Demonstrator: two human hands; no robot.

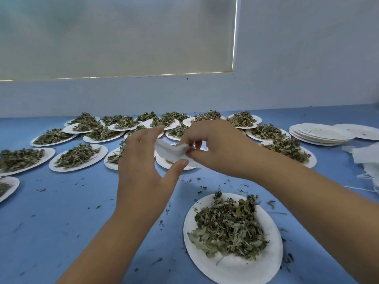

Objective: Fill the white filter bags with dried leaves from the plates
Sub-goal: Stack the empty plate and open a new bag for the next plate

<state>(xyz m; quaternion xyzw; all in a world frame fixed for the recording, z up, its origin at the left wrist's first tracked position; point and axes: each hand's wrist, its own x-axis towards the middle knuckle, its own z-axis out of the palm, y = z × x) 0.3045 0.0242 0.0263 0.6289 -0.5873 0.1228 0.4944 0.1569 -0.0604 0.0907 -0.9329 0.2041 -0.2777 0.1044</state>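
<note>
Both hands hold one white filter bag [171, 151] in the air above the middle of the blue table. My left hand [143, 162] grips its left side, thumb under the bag and fingers behind it. My right hand [213, 144] pinches the bag's upper right edge with curled fingers. Below my right forearm sits a white paper plate [235, 265] heaped with dried green leaves [227, 224]. I cannot tell whether the bag holds any leaves.
Several more paper plates of dried leaves [78, 155] cover the far half of the table up to the wall. A stack of bare plates [322, 133] lies at the far right, with spare white filter bags [367, 158] nearer. Leaf crumbs dot the blue tabletop [61, 222].
</note>
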